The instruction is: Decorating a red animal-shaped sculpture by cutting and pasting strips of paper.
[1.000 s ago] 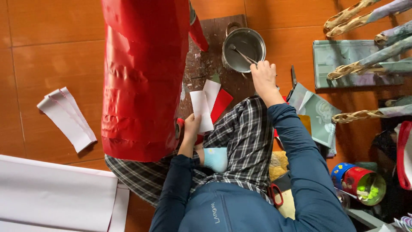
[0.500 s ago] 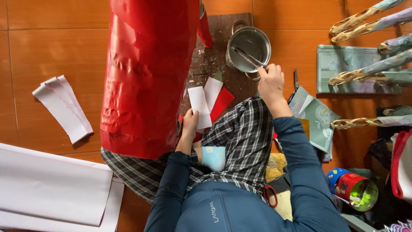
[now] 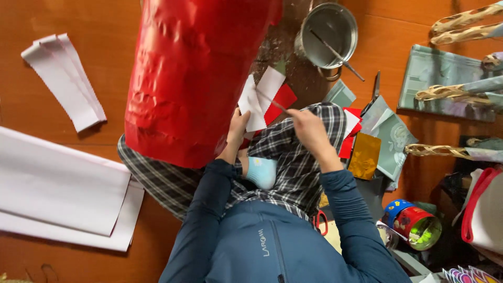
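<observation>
1. White paper strip (image 3: 255,102) — thin, light, floppy, easily creased — lies over the lap, just right of the red cylinder (image 3: 196,78); best taken by an edge.
2. Left hand (image 3: 237,126) pinches its near end.
3. Right hand (image 3: 309,128), closed on a thin stick (image 3: 272,99), touches the paper.
4. Metal pot (image 3: 330,34) sits farther off on the floor.

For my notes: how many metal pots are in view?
1. The metal pot stands at the top of the view, beyond the right hand; others may be hidden behind the red cylinder.
</observation>
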